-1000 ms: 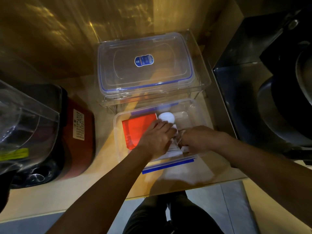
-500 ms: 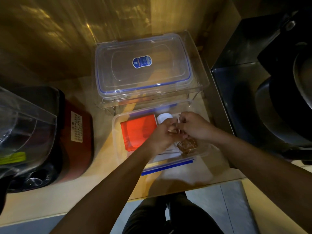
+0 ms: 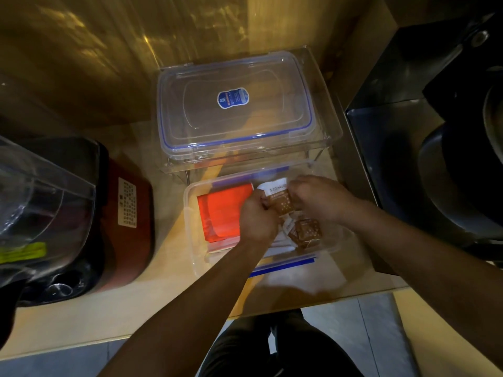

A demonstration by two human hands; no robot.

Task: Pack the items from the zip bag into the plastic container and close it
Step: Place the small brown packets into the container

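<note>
I have a small brown-and-white paper sachet [image 3: 278, 199] pinched between both hands above the open clear plastic container [image 3: 190, 227]: my left hand [image 3: 257, 216] is curled shut on its near-left edge, my right hand [image 3: 313, 198] has its fingers closed on the right edge, and the sachet's white top points toward the far side, its long axis running near to far. What the next move turns on, as I judge it, is that the free floor of the container lies straight below and slightly nearer than the sachet, to the right of the flat orange packet [image 3: 223, 210] that fills the left half. Two more brown sachets [image 3: 306, 231] already lie there, just near of my fingers, on something white I cannot make out clearly. So I should lower it down and toward me, keeping it right of the orange packet. My right hand is the nearer one to that spot. The clear zip bag with the blue seal strip [image 3: 283, 265] lies on the counter at the container's near edge, touching or tucked just under it. The clear lid with the blue gasket [image 3: 234, 107] rests on a clear stand on the far side, not yet fitted.
</note>
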